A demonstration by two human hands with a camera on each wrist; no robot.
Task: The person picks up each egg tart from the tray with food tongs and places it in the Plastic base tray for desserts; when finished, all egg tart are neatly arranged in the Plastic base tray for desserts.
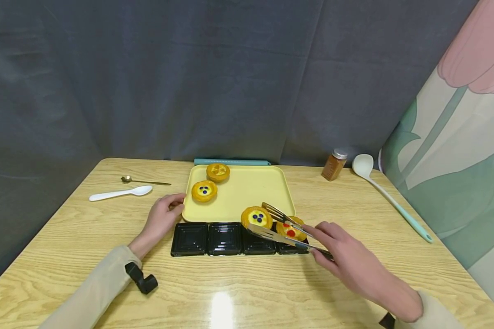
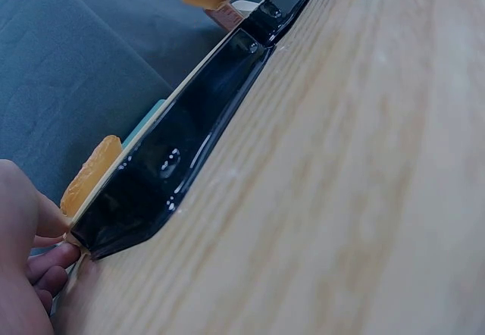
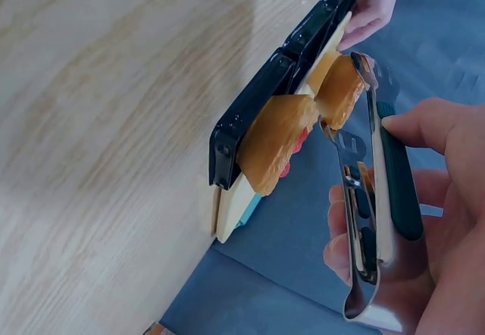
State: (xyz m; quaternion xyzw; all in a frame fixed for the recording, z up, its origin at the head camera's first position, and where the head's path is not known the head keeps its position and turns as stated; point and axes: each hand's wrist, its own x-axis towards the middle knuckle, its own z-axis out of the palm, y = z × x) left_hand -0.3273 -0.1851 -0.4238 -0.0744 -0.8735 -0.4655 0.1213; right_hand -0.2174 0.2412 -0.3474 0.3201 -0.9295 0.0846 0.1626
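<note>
My right hand [image 1: 354, 260] holds metal tongs [image 3: 390, 191] with dark green grips. Between the tong tips is an egg tart with blueberries [image 1: 257, 217], raised over the third compartment of a black four-part tray [image 1: 190, 238]. In the rightmost compartment sits a tart with red fruit [image 1: 291, 230], partly hidden by the tongs. My left hand [image 1: 164, 214] pinches the left edge of a yellow tray [image 1: 247, 192], thumb above and fingers below in the left wrist view. On that tray lie another blueberry tart [image 1: 204, 191] and a tart with a plain yellow patterned top [image 1: 218, 172].
To the left lie a white spoon [image 1: 121, 193] and a small metal spoon [image 1: 148, 182]. A spice jar [image 1: 334, 165] and a long-handled ladle [image 1: 391, 196] are at the right. Behind the yellow tray runs a teal bar [image 1: 232, 162], before a dark curtain [image 1: 189, 82].
</note>
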